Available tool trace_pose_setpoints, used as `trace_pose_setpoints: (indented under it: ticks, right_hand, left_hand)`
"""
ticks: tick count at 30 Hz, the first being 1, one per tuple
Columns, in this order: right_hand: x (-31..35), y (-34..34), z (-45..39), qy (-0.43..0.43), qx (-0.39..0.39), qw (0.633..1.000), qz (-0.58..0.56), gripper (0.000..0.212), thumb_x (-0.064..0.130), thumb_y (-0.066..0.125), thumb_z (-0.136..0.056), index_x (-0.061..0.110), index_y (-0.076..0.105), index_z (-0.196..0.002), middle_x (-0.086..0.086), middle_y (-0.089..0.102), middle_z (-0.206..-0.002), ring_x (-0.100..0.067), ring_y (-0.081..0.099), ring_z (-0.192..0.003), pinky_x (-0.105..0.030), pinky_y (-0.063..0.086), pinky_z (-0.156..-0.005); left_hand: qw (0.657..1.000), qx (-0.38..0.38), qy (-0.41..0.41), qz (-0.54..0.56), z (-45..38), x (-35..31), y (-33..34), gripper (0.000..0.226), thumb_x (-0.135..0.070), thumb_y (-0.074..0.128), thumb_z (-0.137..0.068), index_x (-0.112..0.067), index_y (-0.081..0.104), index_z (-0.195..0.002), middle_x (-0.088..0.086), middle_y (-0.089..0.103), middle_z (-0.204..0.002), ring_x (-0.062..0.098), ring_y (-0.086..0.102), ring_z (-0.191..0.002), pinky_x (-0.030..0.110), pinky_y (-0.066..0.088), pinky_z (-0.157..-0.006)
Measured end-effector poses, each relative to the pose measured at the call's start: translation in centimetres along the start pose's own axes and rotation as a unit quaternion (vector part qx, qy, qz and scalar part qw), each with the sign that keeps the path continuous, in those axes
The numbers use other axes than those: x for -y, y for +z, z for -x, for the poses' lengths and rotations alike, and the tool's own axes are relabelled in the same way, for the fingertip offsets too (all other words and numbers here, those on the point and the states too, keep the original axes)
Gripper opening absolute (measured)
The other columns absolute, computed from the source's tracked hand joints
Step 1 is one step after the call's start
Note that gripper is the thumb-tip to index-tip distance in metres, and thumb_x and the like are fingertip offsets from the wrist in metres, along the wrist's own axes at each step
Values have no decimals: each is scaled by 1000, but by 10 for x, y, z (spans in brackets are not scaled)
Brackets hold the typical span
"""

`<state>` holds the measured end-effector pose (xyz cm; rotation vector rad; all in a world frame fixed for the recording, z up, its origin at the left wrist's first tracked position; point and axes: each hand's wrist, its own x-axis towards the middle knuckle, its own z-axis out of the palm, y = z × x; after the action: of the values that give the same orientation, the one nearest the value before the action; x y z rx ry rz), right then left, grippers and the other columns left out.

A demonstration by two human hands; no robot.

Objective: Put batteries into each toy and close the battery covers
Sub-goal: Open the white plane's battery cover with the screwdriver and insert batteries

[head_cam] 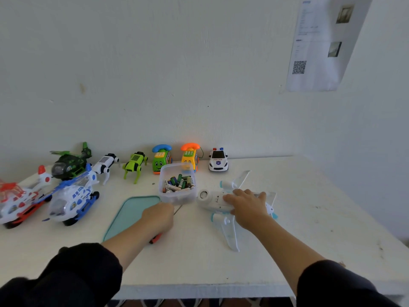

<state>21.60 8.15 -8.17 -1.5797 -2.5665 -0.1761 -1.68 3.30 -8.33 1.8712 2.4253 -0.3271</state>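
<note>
The toy plane [223,202] lies belly-up on the table [309,196], at about four o'clock from the tub of batteries [178,185]. To open its cover cleanly, pin the fuselage flat so it cannot roll. The right hand [246,206] rests on the fuselage, fingers spread and lightly bent. The left hand [158,218], at seven o'clock from the tub, curls around what is probably a screwdriver [155,238], mostly hidden.
</note>
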Motion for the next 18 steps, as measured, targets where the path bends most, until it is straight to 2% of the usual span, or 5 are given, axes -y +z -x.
trace_pose_setpoints:
  ticks: [4,6,8,12,18]
  right_hand:
    - [-8,-15,-2,19,25,999,-14,37,34,49,-94,37,44,-130,7,52,-128,-18,48,-116,-45,26,-94]
    - [-13,-25,-4,37,55,996,-61,37,39,51,-92,37,45,-129,8,55,-128,-16,49,-118,-43,24,-95]
    - [-20,-37,-6,52,81,986,-135,38,39,57,-89,34,46,-124,7,57,-125,-16,50,-116,-40,24,-96]
    - [-30,-66,-7,48,148,939,-307,42,31,69,-82,25,47,-117,-2,60,-115,-20,57,-105,-38,44,-95]
    - [-53,-94,6,36,192,905,-378,34,22,69,-83,21,53,-113,3,54,-92,-13,55,-75,-23,45,-63]
  left_hand:
    - [988,-143,54,-11,7,-13,0,59,-33,59,-86,-20,29,-136,7,43,-132,28,48,-116,36,44,-82]
    - [941,-296,164,-25,7,-19,1,92,-42,76,-69,-23,20,-139,10,46,-132,29,54,-111,37,49,-82]
    - [873,-403,271,-39,6,-29,6,108,-42,88,-47,-21,32,-137,12,56,-125,29,62,-102,37,53,-78]
    - [831,-440,338,28,8,-55,5,110,-45,87,-47,-19,32,-139,12,49,-133,29,52,-119,46,50,-89]
    - [786,-436,411,153,12,-68,-19,79,-43,71,-64,-15,37,-130,5,54,-110,23,51,-103,37,57,-69]
